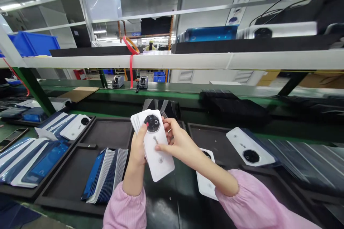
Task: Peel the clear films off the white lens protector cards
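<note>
Several white phone back covers (163, 164), slightly fanned at the upper left, are held over the dark work surface. Each bears a dark octagonal camera area at the top; a small red spot shows beside the left thumb. My left hand (139, 148) is closed around their left edge, thumb on the front. With its thumb on the front face and fingers curled at the upper right edge, my right hand (178, 139) grips the front cover. Below my right forearm lies another white back cover (205, 179), partly hidden. Behind the held covers stands a row of dark panels (170, 108).
A black tray (61, 171) at left holds a leaning row of blue and white covers (106, 175). More covers (45, 161) lie farther left. At right, a white cover (245, 146) rests beside stacked film-wrapped panels (303, 161). Red tape (130, 44) hangs from the shelf (188, 61).
</note>
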`<control>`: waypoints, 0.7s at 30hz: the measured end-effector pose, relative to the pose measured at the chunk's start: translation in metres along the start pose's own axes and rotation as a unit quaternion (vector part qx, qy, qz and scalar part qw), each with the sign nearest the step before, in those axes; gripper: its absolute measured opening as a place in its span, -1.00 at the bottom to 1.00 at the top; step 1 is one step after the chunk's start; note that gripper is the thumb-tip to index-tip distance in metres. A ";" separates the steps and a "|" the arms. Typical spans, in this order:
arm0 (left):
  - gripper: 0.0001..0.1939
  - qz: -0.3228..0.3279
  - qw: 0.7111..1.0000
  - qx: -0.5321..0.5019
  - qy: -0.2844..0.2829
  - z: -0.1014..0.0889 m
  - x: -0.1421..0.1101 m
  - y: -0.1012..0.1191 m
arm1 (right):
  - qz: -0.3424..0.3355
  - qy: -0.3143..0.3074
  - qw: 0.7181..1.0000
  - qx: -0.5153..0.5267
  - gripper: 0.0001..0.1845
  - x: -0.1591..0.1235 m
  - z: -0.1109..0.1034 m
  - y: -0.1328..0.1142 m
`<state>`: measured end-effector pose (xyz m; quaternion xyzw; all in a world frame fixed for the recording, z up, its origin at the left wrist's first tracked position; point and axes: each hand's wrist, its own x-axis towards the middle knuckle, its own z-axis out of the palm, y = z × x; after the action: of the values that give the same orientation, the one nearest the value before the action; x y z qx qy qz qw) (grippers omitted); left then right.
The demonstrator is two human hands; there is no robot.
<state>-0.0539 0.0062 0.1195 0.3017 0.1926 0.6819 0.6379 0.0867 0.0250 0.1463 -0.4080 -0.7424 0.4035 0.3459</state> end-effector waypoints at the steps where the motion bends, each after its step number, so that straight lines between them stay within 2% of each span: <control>1: -0.51 0.024 1.000 0.014 0.008 0.001 0.000 -0.001 | 0.001 0.009 1.000 -0.010 -0.37 0.000 0.000 0.000; 5: -0.57 0.076 0.995 0.051 0.033 0.003 -0.003 -0.001 | -0.010 0.033 0.998 -0.047 -0.40 0.008 -0.006 -0.007; 8: -0.53 0.105 0.989 0.058 0.087 0.003 -0.003 -0.001 | -0.026 0.048 0.996 -0.076 -0.30 0.010 -0.011 -0.013; 10: -0.50 0.130 0.981 0.051 0.135 0.002 -0.001 -0.001 | -0.018 0.026 0.993 -0.114 -0.26 0.009 -0.011 -0.016; 12: -0.47 0.155 0.969 0.036 0.188 0.000 0.002 -0.001 | -0.003 -0.004 0.986 -0.169 -0.34 0.008 -0.011 -0.020; 14: -0.44 0.160 0.962 0.016 0.221 -0.002 0.005 -0.002 | -0.002 -0.009 0.976 -0.216 -0.50 0.008 -0.010 -0.024; 18: -0.38 0.154 0.964 -0.040 0.212 -0.005 0.009 -0.002 | -0.047 0.056 0.964 -0.256 -0.78 0.018 -0.019 -0.037; 21: -0.52 0.122 0.962 -0.131 0.208 -0.005 0.010 0.005 | -0.140 0.080 0.969 -0.185 -0.84 0.042 -0.038 -0.058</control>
<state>-0.0611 0.0160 0.1200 0.0888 0.1916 0.8215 0.5297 0.0822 0.0544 0.2214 -0.3879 -0.8239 0.1729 0.3753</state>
